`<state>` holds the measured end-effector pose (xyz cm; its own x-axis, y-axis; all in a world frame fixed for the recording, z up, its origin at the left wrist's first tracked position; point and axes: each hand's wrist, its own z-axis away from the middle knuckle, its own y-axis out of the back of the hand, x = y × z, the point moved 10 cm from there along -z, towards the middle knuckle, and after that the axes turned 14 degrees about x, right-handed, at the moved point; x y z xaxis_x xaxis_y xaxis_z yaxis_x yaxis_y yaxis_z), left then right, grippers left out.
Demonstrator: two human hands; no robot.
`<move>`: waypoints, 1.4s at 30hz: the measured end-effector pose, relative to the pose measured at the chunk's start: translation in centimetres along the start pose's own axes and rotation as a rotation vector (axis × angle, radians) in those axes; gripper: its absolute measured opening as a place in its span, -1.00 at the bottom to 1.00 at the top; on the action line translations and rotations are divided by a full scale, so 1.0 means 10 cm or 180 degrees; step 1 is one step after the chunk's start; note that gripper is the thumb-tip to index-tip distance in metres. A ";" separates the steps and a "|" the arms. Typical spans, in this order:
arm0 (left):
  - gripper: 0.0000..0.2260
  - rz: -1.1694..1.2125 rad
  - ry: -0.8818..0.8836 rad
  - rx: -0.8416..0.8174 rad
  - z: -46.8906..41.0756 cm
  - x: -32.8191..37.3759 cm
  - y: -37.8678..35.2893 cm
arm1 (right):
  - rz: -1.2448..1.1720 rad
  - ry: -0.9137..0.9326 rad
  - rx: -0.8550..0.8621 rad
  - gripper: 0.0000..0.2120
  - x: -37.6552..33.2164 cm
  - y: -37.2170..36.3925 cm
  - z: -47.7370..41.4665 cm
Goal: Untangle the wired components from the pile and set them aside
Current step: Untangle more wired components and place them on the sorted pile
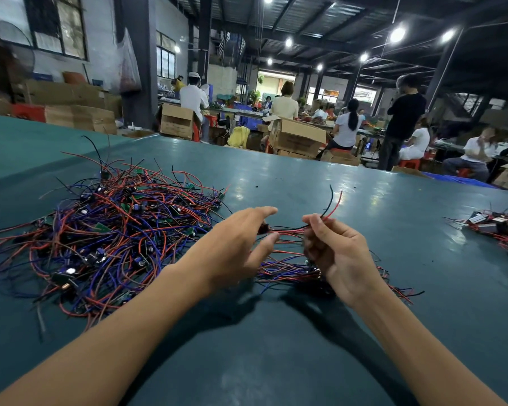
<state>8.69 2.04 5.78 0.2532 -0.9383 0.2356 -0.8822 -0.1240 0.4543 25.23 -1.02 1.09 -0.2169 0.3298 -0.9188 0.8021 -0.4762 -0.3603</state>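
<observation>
A big tangled pile of wired components [109, 230], red, blue and black wires with small green boards, lies on the left of the green table [276, 361]. My left hand [235, 244] hovers beside the pile, thumb and forefinger pinching a small dark component at one end of a red and black wire pair [291, 228]. My right hand [335, 253] grips the other end of those wires, whose tips stick up past my fingers. Beneath both hands lies a smaller bundle of sorted wires [291, 272].
Another small heap of wired parts [499, 230] sits at the table's right edge. Beyond the table's far edge are cardboard boxes [296, 139] and several people seated or standing at other benches.
</observation>
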 end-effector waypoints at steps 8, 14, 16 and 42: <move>-0.75 0.0367 0.0268 0.0075 0.06 -0.11 -0.05 | 0.0028 -0.0081 0.0143 -0.75 0.08 -0.01 0.00; -0.79 0.0520 0.0438 0.0605 0.02 -0.05 0.07 | 0.0070 -0.0388 0.0076 -0.66 0.21 -0.12 0.06; -0.80 0.0630 0.0522 0.0639 0.03 -0.03 0.08 | 0.0014 -0.0402 0.0027 -0.73 0.19 -0.14 0.07; -0.79 0.0308 -0.0221 0.0650 0.06 0.10 0.06 | 0.0144 -0.0226 0.0794 -0.88 0.02 0.29 -0.13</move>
<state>8.22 0.85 5.80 0.1417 -0.9681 0.2066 -0.9648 -0.0884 0.2476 28.19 -1.26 0.05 -0.2295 0.2498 -0.9407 0.6517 -0.6784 -0.3392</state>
